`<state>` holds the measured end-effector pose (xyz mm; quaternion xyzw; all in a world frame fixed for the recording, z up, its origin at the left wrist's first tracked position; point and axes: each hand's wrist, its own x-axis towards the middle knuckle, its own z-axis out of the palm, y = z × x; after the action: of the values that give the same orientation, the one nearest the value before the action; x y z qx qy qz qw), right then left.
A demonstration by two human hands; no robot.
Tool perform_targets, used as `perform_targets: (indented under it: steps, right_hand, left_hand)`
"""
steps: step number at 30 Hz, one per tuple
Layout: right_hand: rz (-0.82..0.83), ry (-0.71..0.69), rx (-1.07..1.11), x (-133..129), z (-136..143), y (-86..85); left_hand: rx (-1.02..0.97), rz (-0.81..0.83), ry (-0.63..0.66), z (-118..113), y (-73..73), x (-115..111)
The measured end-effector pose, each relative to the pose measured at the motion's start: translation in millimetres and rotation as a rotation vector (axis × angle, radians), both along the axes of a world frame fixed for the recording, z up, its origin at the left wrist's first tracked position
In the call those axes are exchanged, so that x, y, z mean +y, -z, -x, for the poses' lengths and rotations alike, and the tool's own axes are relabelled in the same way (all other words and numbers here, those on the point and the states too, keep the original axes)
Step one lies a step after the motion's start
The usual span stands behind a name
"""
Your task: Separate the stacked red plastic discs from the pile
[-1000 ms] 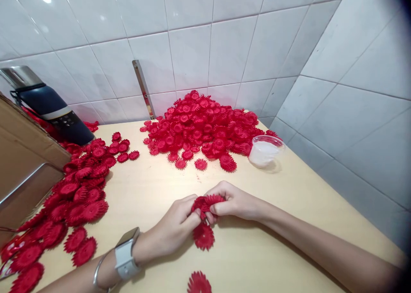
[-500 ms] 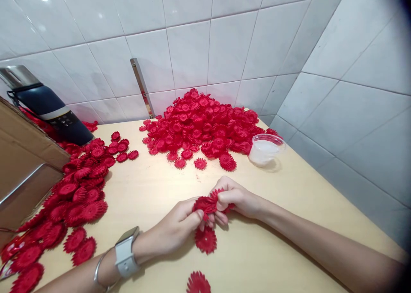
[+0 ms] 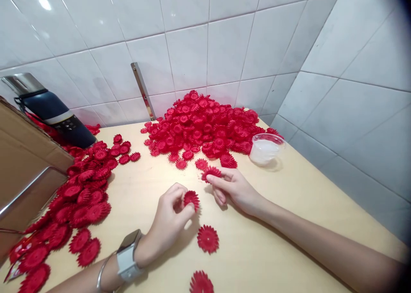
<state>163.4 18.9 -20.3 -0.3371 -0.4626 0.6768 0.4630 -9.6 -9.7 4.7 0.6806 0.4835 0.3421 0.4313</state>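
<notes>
Between the thumb and fingers of my left hand (image 3: 171, 216) is a red fabric flower disc (image 3: 192, 201) with a notched edge, tilted up. My right hand (image 3: 236, 188) pinches another red flower disc (image 3: 212, 173) by its edge, just in front of the big pile. The hands are apart. Below them a loose flower disc (image 3: 208, 239) lies flat on the table, a small pale dot at its centre. Nearer me is one more disc (image 3: 201, 282), cut off by the lower edge of the view.
A large heap of red discs (image 3: 199, 126) stands against the tiled wall. Right of it is a clear cup (image 3: 265, 151) with whitish contents. More discs (image 3: 86, 190) lie on the left beside a cardboard box (image 3: 32, 143) and a dark bottle (image 3: 54, 111). A metal strip (image 3: 143, 90) leans on the wall.
My hands were together on overlapping red discs and have separated, each with a disc. The right hand moved up and left toward the pile; the left moved left.
</notes>
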Motion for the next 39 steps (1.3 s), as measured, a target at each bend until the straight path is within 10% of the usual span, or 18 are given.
perform_targets:
  steps: [12, 39]
  right_hand:
    - [-0.288, -0.004, -0.378, -10.9, -3.5, -13.4]
    - [-0.040, 0.032, -0.241, -14.5, -0.9, -17.8]
  left_hand:
    - [-0.168, 0.179, -0.022, -3.9, -6.9, 0.6]
    - [-0.274, 0.217, -0.017, -4.4, -3.8, -1.4]
